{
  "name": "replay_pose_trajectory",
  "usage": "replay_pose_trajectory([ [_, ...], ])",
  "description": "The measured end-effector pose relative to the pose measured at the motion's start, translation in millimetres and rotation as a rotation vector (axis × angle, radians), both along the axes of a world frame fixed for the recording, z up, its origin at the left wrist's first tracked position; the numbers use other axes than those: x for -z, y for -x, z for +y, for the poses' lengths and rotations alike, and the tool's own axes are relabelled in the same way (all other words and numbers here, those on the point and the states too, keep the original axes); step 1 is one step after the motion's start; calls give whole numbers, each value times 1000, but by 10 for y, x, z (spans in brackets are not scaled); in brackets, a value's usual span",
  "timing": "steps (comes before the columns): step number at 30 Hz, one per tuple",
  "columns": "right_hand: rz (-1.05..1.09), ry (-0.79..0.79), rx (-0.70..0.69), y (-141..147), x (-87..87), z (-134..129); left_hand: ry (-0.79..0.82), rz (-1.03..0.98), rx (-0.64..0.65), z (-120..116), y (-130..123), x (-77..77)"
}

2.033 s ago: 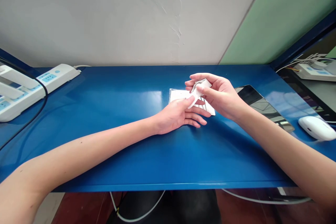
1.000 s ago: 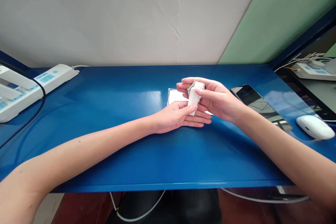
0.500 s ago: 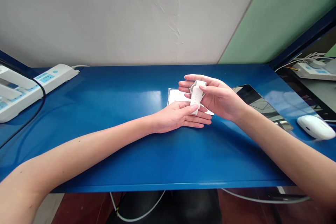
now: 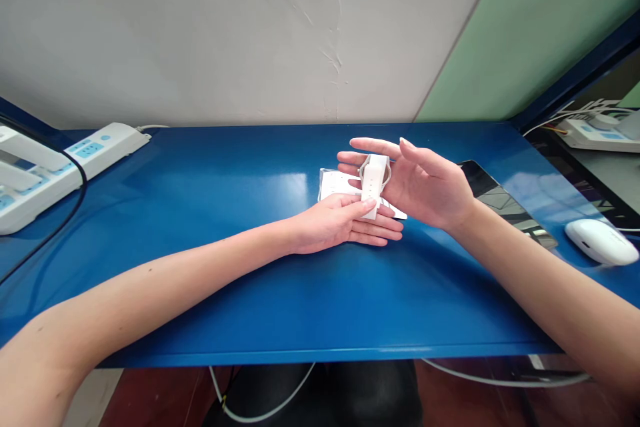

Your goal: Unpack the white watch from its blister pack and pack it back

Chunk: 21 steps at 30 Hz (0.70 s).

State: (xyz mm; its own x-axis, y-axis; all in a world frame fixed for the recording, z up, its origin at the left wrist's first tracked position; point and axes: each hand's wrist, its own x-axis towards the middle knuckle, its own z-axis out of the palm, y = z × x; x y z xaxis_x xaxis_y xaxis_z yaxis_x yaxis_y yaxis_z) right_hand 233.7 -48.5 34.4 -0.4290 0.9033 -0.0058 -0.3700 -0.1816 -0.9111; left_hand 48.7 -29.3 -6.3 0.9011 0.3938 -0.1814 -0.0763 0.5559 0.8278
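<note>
A thin coiled white cable (image 4: 388, 175) is wrapped in a white paper band (image 4: 375, 177) with small marks. My left hand (image 4: 345, 219) pinches the band's lower end under its thumb, the other fingers stretched out beneath. My right hand (image 4: 425, 183) lies palm up behind the coil, its fingers extended under it and the thumb raised off it. Beneath and behind the hands, a flat white packet (image 4: 330, 181) with a clear plastic edge rests on the blue desk (image 4: 240, 280), partly hidden by them.
A dark glossy phone or tablet (image 4: 500, 200) lies right of my right hand, partly behind the forearm. Farther right is a white mouse-like object (image 4: 601, 242). A white power strip (image 4: 117, 140) with plugs and a black cable (image 4: 83, 180) occupy the left side. A wall stands behind the desk.
My right thumb has lifted off the paper band, and the right hand has opened. The coil has shifted slightly left and turned a little more upright. My left hand stays almost still.
</note>
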Motion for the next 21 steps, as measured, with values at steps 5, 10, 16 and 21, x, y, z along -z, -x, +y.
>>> replay_pose_trajectory([
  [5,-35,-15,-6,-6,-3,3,-2,-1,4,1,3,-6],
  [10,-29,4,1,-9,7,16,3,-11,2,-1,4,2],
  [16,-195,-58,144,9,27,27,7,-21,-61,-13,3,2],
  [21,-491,-258,276,-9,-62,5,8,-15,-27,-27,12,-9],
])
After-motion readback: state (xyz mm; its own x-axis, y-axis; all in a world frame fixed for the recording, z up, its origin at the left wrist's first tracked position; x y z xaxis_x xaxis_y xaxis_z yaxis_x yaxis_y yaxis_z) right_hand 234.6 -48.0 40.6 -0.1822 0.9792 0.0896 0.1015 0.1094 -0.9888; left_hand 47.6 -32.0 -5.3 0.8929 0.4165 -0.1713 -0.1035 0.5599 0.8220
